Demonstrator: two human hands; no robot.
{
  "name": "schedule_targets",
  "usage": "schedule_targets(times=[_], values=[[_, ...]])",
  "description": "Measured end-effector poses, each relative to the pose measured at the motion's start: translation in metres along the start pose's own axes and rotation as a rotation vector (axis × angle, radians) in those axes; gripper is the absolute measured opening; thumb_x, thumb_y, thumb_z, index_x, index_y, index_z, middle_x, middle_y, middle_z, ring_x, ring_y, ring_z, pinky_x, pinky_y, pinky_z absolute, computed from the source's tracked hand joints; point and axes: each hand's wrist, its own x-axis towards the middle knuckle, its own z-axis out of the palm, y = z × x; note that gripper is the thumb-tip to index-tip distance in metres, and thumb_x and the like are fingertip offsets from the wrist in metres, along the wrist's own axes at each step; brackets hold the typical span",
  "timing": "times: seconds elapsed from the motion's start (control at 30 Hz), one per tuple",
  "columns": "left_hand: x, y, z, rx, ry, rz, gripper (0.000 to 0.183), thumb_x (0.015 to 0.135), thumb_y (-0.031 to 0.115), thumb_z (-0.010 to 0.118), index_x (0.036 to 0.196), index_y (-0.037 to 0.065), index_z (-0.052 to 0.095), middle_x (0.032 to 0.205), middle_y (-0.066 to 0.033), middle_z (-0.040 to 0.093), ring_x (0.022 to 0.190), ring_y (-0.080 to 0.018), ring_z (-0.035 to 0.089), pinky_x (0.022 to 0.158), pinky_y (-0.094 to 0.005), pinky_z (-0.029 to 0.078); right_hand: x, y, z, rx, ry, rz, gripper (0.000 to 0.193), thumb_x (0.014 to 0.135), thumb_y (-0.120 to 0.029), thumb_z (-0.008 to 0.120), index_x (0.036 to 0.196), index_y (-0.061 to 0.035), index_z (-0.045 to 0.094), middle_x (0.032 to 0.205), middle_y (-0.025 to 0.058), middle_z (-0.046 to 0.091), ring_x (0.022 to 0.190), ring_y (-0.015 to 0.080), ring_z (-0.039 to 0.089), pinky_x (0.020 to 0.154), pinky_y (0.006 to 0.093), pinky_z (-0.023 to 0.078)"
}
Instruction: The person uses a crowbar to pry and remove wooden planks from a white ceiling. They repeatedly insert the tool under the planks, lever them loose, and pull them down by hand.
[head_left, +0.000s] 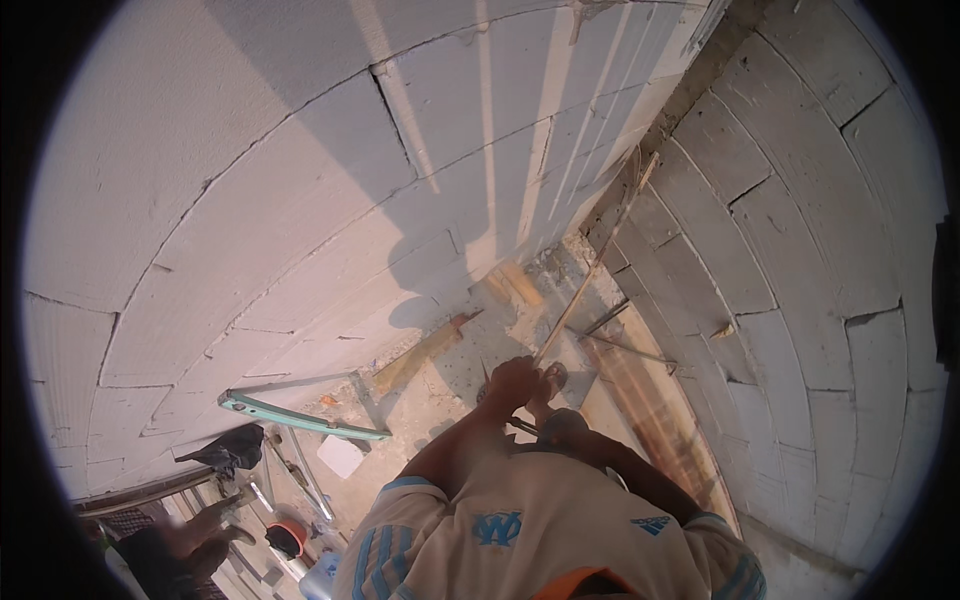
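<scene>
My left hand (513, 384) is closed in front of my chest, at the lower end of a long thin wooden strip (597, 262). The strip slants up and away to the right, its far end by the corner of the block walls. Close beside it, my right hand (566, 428) is in shadow, with its fingers curled. A short dark rod (522, 427) shows between the two hands; I cannot make out what it belongs to. My sandalled foot (551, 378) shows just beyond my left hand.
Pale block walls rise on the left (300, 220) and right (760, 250). A turquoise spirit level (305, 416) leans at the left wall. Wooden boards (655, 390) lie along the right. At lower left are another person's hand (205, 535), an orange-and-black bucket (287, 538) and a black bag (230, 450).
</scene>
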Motion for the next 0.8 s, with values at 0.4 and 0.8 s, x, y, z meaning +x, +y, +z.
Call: schedule_targets(times=[0.4,0.8], values=[[-0.046,0.043,-0.054,-0.133,0.303,0.165,0.029,0.089,0.026,0.059,0.108,0.003,0.06,0.096,-0.018,0.065,0.092,-0.0363,0.065,0.079,-0.0485,0.053,-0.037,-0.079,-0.035,-0.087,-0.113,0.045,0.044,0.093,-0.029,0.059,0.129,-0.0045,0.056,0.117,0.0242,0.056,0.109,0.0387,0.051,0.093,0.0439,0.041],[-0.041,0.068,-0.044,-0.152,0.417,0.114,0.029,0.088,0.027,0.063,0.106,0.004,0.063,0.1,-0.0152,0.065,0.096,-0.0347,0.065,0.082,-0.0479,0.052,-0.076,0.014,-0.07,0.002,-0.054,0.484,0.043,0.091,-0.027,0.06,0.127,-0.0052,0.057,0.113,0.0221,0.059,0.101,0.0355,0.055,0.086,0.0424,0.043]])
